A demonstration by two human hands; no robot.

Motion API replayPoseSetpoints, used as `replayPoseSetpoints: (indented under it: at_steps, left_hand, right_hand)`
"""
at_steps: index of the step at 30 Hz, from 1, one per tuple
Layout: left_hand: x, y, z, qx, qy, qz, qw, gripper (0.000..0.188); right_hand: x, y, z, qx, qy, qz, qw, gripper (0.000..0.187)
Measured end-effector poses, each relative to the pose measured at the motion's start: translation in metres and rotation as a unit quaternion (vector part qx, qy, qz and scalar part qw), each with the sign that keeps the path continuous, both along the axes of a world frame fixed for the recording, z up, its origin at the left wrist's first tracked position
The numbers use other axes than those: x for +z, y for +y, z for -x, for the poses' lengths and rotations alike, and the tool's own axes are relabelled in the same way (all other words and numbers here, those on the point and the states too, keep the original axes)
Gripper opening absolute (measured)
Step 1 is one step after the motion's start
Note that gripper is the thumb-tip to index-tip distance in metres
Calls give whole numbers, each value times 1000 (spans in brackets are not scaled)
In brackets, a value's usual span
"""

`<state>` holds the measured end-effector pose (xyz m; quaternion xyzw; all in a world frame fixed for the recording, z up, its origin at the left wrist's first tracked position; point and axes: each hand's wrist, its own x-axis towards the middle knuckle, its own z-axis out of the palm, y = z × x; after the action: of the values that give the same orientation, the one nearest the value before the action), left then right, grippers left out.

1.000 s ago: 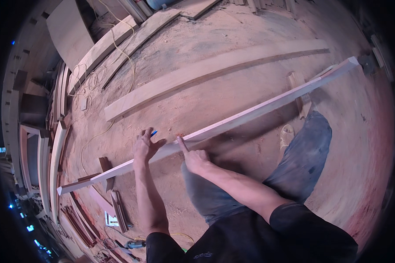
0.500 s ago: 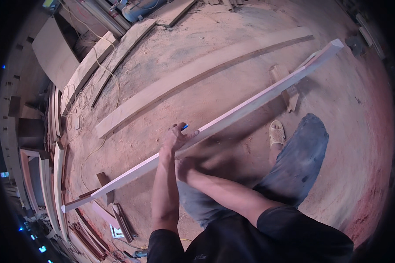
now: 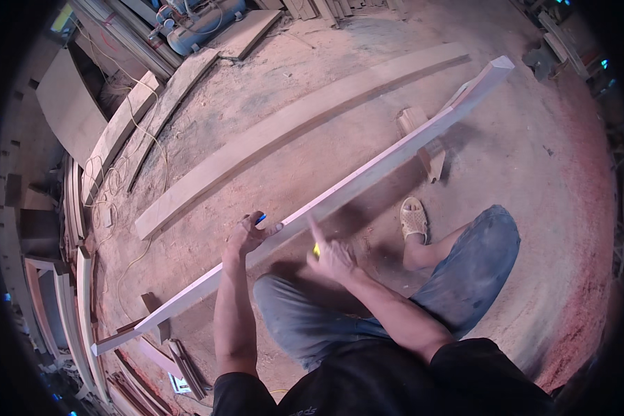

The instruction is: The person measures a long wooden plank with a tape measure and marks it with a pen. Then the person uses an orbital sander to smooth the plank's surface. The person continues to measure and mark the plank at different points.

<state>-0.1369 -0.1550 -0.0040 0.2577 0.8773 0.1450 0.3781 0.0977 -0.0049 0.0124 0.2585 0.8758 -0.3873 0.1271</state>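
Observation:
A long pale wooden beam (image 3: 395, 154) lies slantwise in front of me, raised off the floor on wooden blocks. My left hand (image 3: 246, 236) rests at the beam's middle, its thumb lying on the top edge. A slim blue pen (image 3: 261, 218) sticks out between its curled fingers. To the right, my right hand (image 3: 334, 259) is on the near side of the beam with its index finger stretched toward the wood. The other fingers are curled around a small yellow object (image 3: 317, 251), mostly hidden and slightly blurred.
One support block (image 3: 433, 163) sits under the beam's right part, another (image 3: 157, 315) under its left. Beyond lies a wide, slightly curved plank (image 3: 284, 132). A yellow cord (image 3: 165, 149) trails at left. A blue compressor (image 3: 204, 31) stands far back. My sandalled foot (image 3: 414, 218) is nearby.
My right hand has come out from below the left forearm and moved rightward, the yellow object now showing. The left hand still rests on the beam. The whole view has shifted a little.

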Motion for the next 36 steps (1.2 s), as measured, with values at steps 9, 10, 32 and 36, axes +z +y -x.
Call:
replayPoseSetpoints:
  at_steps: [9, 10, 32, 36]
  left_hand:
    - [-1, -1, 4, 3, -1, 11, 1000, 110]
    - [-1, -1, 5, 1, -2, 11, 1000, 110]
    - [17, 238, -57, -47, 2, -119, 992, 95]
    - [7, 258, -65, -54, -17, -60, 997, 99]
  right_hand:
    - [-15, 62, 28, 2, -113, -39, 993, 116]
    - [-16, 63, 27, 0, -110, -39, 993, 116]
    - [-55, 52, 19, -27, -28, -90, 995, 94]
    - [-62, 46, 17, -54, 22, -115, 992, 80]
